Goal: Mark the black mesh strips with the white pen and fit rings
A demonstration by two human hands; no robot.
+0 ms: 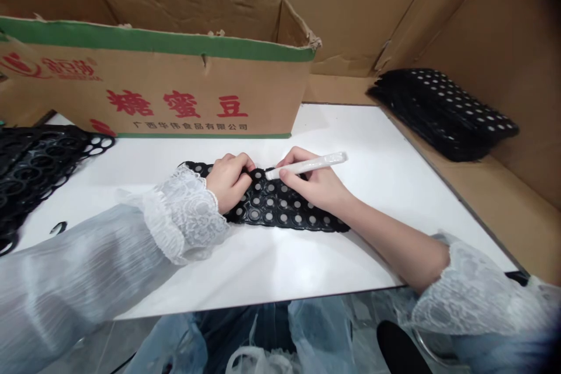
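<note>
A black sheet with rows of round pale grey dots (pixel 284 204) lies flat on the white table. My left hand (pixel 230 181) rests on its left half, fingers bent and closed on the sheet near the far edge. In my right hand (pixel 318 184) is a white pen-shaped tool (pixel 322 162), gripped like a pen with its back end pointing up to the right. The tool's tip meets the sheet near its far edge, just right of my left fingers. My right hand covers part of the sheet's right side.
Behind the sheet stands an open cardboard box (pixel 193 79) with red lettering. Black sheets with ring-shaped holes (pixel 39 166) are heaped at the left, near a small loose black ring (pixel 58 227). A stack of dotted black sheets (pixel 442 111) lies on cardboard at the right.
</note>
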